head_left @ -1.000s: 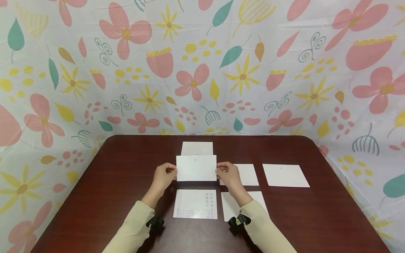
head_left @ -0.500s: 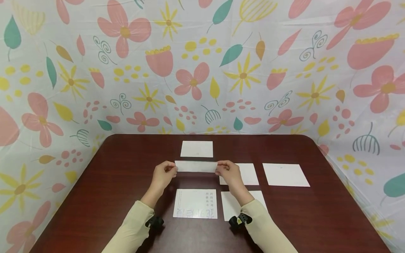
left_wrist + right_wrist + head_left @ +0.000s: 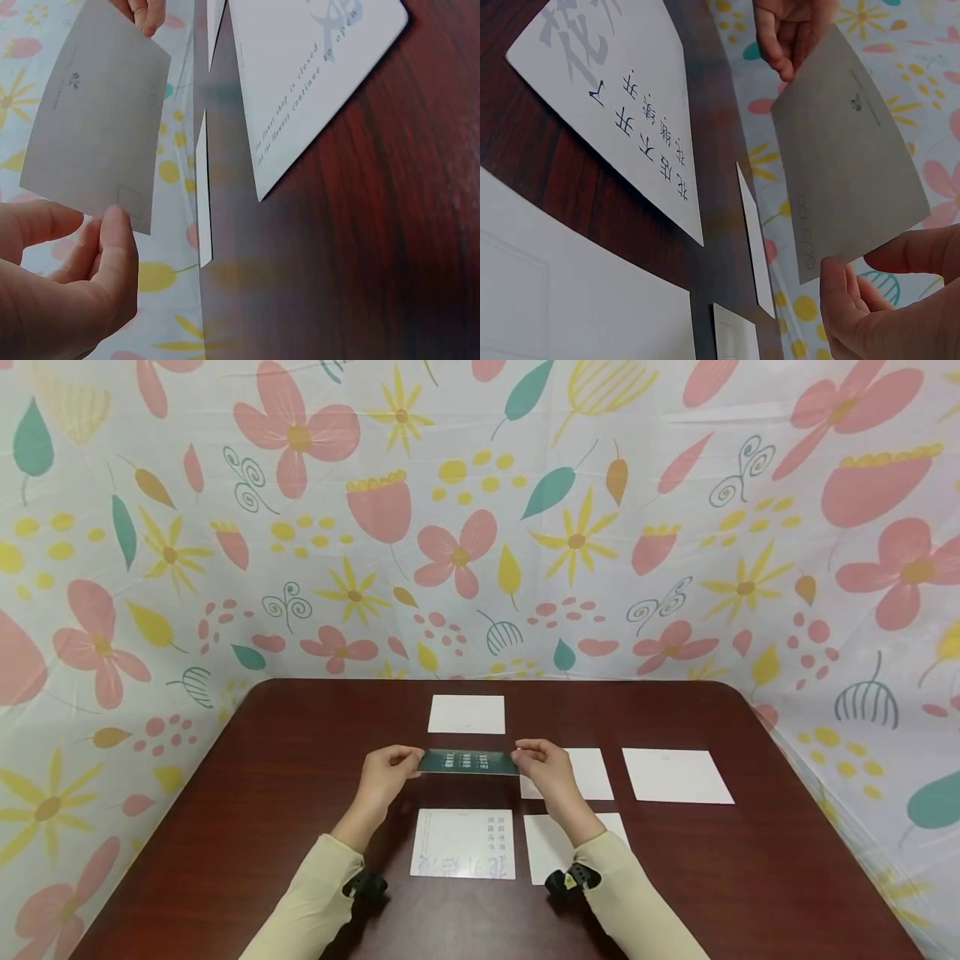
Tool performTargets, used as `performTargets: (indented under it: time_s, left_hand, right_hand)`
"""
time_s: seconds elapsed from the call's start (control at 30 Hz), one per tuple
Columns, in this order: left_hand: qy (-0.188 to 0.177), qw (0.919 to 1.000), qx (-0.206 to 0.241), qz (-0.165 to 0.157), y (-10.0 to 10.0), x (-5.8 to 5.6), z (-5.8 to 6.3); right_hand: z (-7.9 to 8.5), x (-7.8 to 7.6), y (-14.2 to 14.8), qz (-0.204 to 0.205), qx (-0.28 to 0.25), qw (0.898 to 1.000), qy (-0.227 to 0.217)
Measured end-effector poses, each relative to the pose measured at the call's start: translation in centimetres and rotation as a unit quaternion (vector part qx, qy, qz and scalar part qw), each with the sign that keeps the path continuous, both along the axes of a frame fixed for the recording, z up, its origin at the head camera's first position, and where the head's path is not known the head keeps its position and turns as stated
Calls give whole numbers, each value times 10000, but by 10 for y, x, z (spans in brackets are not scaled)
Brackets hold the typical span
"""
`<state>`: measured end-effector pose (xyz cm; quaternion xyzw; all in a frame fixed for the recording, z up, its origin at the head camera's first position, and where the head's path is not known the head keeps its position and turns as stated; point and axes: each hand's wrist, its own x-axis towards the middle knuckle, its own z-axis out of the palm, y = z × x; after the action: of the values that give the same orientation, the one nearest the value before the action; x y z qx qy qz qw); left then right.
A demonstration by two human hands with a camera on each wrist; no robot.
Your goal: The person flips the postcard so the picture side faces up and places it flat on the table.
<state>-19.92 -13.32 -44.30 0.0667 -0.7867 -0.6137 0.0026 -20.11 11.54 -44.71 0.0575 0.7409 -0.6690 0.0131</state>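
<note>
Head view: a dark green card (image 3: 468, 761) with white characters is held in the air beyond the lettered card (image 3: 462, 852), which lies flat on the red-brown table (image 3: 300, 827). Beyond and to the left of the lettered card, the left hand (image 3: 387, 774) pinches the green card's left end between thumb and fingers. Beyond and to the right of the lettered card, the right hand (image 3: 547, 770) pinches the opposite end in the same way, so the green card spans the 2 hands. The 2 wrist views show its pale back, with small print and a faint square outline. 4 white cards lie around the lettered card: the far card (image 3: 467, 714) well beyond it, the near card (image 3: 546, 847) just to its right and partly hidden by the right arm, the middle card (image 3: 591, 774) beyond and to its right, and the outer card (image 3: 677, 775) farther right. Flowered cloth (image 3: 495, 593) hangs past the table, well beyond the lettered card
</note>
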Motion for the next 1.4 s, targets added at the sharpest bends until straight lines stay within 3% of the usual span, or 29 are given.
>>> performTargets:
  time_s: [0.17, 0.47, 0.73, 1.0, 1.17, 1.4]
  left_hand:
    - [-46, 9997, -217, 49, -1, 1, 0]
    - [422, 9977, -525, 16, 1, -3, -4]
    - [470, 9929, -1087, -117, 3, -8, -4]
    - [62, 9881, -1444, -525, 3, -20, -5]
    - [-250, 9830, -1672, -719, 3, -25, -12]
    - [-451, 9707, -2159, -957, 6, -29, -21]
  right_hand:
    - [0, 0, -1, 94, 203, 9997, 37]
    - [2, -2, -7, -50, 638, 9975, 287]
    - [0, -5, -9, -89, 1152, 9927, 352]
    - [-4, -13, -7, 235, 1570, 9873, 79]
    - [-8, -16, -11, 500, 2074, 9767, -245]
    - [-14, -18, -14, 694, 2601, 9627, -265]
